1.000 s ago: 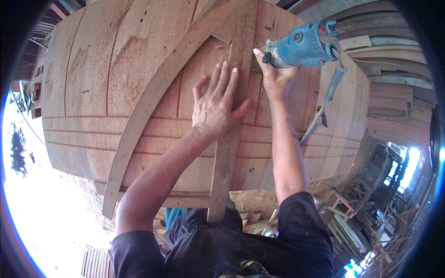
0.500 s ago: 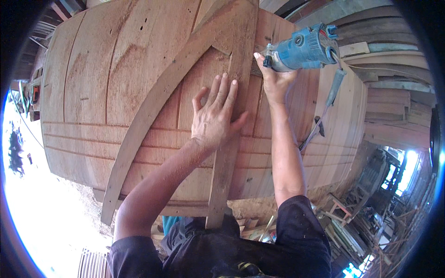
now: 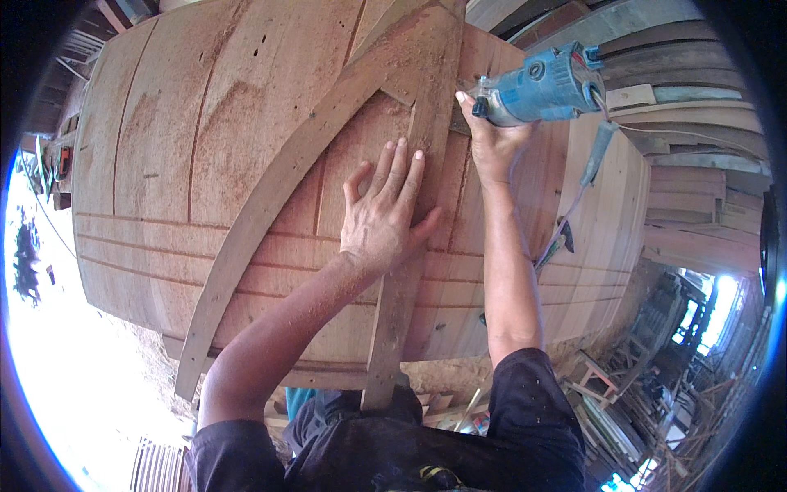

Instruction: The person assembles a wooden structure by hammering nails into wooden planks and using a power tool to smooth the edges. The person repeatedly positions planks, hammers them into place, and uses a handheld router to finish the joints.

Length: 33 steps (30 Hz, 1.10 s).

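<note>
My left hand [image 3: 381, 209] lies flat, fingers apart, on a wooden template [image 3: 266, 201] made of a curved strip joined to a straight bar. Its fingers reach over the wooden panel [image 3: 164, 107] inside the curve, and the thumb rests across the bar. My right hand [image 3: 497, 152] grips a blue trim router [image 3: 551, 86] low near its clear base, just right of the bar. The router's base is against the panel side; its bit is hidden. A cable [image 3: 597, 156] with a grey-blue sleeve runs from the router down past my right forearm.
Straight grooves and sawdust mark the panel. A small dark object [image 3: 566, 234] lies beside the cable on its right half. Stacked boards [image 3: 689, 74] stand beyond the panel at the right. Timber offcuts and a wooden frame [image 3: 592, 377] lie at the lower right.
The view has shifted slightly. The router and my right hand appear a little farther right, with the template shifted similarly; my left hand keeps its place on the template.
</note>
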### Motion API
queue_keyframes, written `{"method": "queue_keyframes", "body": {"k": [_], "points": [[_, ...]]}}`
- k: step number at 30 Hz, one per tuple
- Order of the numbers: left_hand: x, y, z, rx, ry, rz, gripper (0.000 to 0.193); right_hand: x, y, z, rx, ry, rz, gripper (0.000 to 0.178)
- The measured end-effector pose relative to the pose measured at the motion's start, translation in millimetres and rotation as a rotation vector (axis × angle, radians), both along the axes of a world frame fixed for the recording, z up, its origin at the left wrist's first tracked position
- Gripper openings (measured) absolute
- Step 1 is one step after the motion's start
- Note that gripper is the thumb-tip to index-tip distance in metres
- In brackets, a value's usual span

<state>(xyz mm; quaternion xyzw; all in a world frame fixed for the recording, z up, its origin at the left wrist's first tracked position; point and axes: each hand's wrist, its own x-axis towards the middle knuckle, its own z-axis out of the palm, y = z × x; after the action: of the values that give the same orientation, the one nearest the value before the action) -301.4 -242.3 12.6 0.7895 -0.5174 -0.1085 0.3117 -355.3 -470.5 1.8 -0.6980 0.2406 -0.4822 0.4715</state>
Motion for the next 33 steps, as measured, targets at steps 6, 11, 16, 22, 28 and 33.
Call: {"method": "queue_keyframes", "body": {"k": [6,11,16,22,28,33], "points": [[0.4,0.2,-1.6,0.005,-0.006,-0.002,0.090,6.4,-3.5,1.6,-0.023,-0.007,-0.007,0.058],[2.3,1.6,1.5,0.006,-0.005,-0.004,0.089,10.6,-4.6,2.2,-0.002,-0.038,-0.026,0.060],[40.4,16.8,-1.4,-0.019,-0.076,-0.102,0.086,10.0,-9.5,3.1,-0.067,-0.001,0.003,0.064],[106.5,37.7,-2.1,0.225,-0.347,0.207,0.081,6.7,-9.3,2.1,-0.083,0.021,-0.021,0.053],[110.7,32.7,-13.6,0.173,-0.342,0.167,0.067,6.1,-12.3,0.3,-0.058,0.029,-0.002,0.038],[110.6,33.2,-14.1,0.167,-0.334,0.157,0.066,13.8,-14.4,-0.7,-0.028,-0.018,-0.020,0.048]]}}
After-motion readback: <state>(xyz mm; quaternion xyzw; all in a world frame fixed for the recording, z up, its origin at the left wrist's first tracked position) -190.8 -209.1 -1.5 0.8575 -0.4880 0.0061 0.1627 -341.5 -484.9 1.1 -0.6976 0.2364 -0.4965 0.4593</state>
